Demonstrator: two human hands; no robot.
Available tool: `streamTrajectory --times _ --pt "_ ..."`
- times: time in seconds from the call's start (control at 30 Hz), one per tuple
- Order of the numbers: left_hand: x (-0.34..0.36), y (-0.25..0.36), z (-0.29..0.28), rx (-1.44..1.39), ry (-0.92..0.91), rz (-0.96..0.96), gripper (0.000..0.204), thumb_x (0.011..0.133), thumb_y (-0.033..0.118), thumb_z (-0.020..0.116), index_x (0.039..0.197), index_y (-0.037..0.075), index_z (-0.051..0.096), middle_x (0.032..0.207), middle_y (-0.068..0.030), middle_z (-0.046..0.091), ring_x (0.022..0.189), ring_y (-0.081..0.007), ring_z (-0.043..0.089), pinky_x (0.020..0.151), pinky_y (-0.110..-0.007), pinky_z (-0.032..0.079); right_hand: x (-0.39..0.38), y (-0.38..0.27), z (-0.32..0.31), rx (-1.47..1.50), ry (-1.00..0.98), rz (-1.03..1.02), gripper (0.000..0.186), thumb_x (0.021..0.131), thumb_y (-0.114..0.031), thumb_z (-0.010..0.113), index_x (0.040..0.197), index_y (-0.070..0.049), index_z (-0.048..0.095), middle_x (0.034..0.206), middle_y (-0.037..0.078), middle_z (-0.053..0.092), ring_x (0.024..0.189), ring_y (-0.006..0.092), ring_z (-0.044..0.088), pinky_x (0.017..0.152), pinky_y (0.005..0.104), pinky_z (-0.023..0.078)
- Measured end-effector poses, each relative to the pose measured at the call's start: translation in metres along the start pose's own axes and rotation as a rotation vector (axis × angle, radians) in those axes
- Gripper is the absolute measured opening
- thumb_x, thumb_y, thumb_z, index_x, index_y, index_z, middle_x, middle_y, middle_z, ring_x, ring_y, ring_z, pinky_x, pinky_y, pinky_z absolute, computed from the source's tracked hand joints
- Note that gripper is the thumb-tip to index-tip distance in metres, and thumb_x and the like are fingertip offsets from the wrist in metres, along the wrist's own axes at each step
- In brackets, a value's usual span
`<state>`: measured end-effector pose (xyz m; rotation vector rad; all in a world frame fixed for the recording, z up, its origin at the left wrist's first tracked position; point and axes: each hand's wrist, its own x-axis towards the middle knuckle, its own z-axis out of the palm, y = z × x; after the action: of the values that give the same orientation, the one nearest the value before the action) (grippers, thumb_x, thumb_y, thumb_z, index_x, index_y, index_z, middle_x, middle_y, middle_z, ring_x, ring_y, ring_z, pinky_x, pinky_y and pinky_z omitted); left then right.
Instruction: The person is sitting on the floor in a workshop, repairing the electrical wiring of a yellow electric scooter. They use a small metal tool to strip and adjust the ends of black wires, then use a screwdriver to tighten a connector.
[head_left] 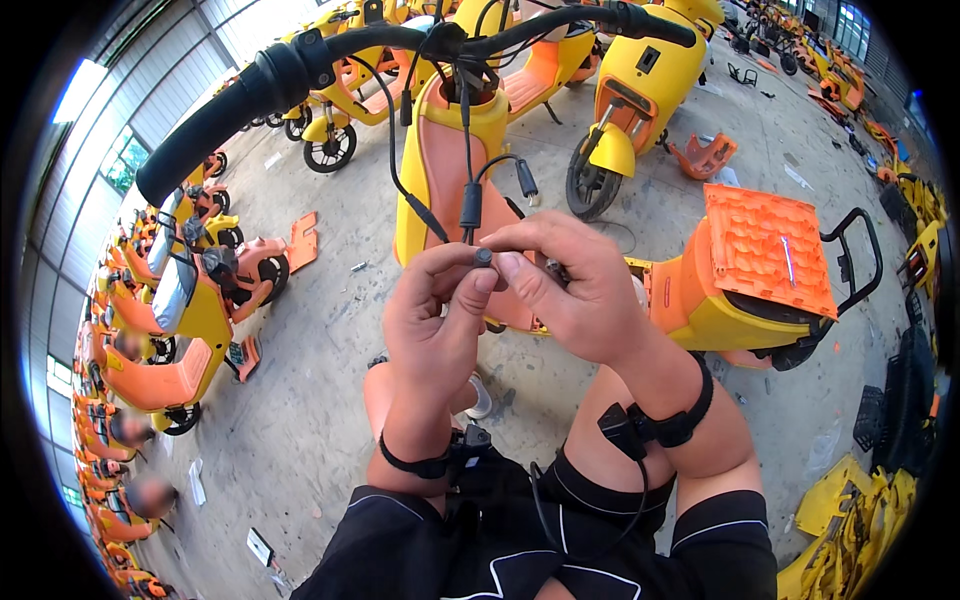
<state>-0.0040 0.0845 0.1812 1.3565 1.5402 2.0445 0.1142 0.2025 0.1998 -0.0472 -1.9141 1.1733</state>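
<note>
My left hand [425, 325] is closed, its thumb and forefinger pinching a small dark round cable connector [483, 258]. Close against it, my right hand [590, 295] has its thumb and forefinger pressed together at the connector's side. A small dark piece [557, 271] shows among the right fingers; its kind is hidden. Both hands are in front of a yellow and orange scooter body [440, 150]. Black cables [466, 120] hang from its handlebar [390, 38] toward my fingers. Just beyond them dangles another cable end with a plug [527, 178].
An orange ridged plate [765, 245] with a thin tool [788, 262] lies on the scooter's rear. Another yellow scooter [640, 95] stands behind, with a loose orange panel [703, 157] beside it. Rows of scooters [160, 370] line the left. Yellow panels [860, 520] pile up at lower right.
</note>
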Motion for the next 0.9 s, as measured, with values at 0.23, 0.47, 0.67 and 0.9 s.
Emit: streamTrajectory --times 0.23,0.47,0.67,0.9 --pt "0.003 0.001 0.002 0.049 0.033 0.001 0.021 0.094 0.006 0.070 0.110 -0.001 0.058 0.093 -0.0084 0.073 0.085 -0.0111 0.069 0.073 -0.023 0.054 0.001 0.011 -0.003 -0.037 0.004 -0.092 0.016 0.092 -0.006 0.067 0.107 0.002 0.068 0.087 0.010 0.066 0.075 0.0165 0.063 0.069 0.0286 0.051" --pt "0.013 0.003 0.007 0.146 -0.002 0.081 0.020 0.095 0.009 0.069 0.109 -0.001 0.058 0.083 -0.0088 0.073 0.077 -0.0089 0.067 0.067 -0.022 0.051 -0.001 0.014 0.002 0.225 0.060 0.069 0.018 0.097 -0.010 0.064 0.109 0.004 0.067 0.089 0.005 0.066 0.082 0.0089 0.062 0.072 0.0245 0.052" --pt "0.019 0.013 0.016 0.188 -0.007 0.087 0.017 0.097 0.010 0.066 0.107 -0.002 0.057 0.079 -0.0098 0.072 0.074 -0.0086 0.067 0.066 -0.023 0.051 -0.001 0.018 0.007 0.523 0.101 0.223 0.023 0.099 -0.013 0.064 0.114 0.004 0.064 0.091 0.005 0.067 0.083 0.0084 0.062 0.073 0.0236 0.053" --pt "0.020 0.014 0.017 0.159 0.014 0.061 0.015 0.098 0.009 0.065 0.101 -0.002 0.056 0.079 -0.0095 0.072 0.075 -0.0090 0.067 0.066 -0.022 0.051 0.001 0.024 0.011 0.581 0.105 0.211 0.020 0.099 -0.013 0.064 0.110 0.004 0.064 0.089 0.005 0.066 0.081 0.0072 0.060 0.071 0.0229 0.052"
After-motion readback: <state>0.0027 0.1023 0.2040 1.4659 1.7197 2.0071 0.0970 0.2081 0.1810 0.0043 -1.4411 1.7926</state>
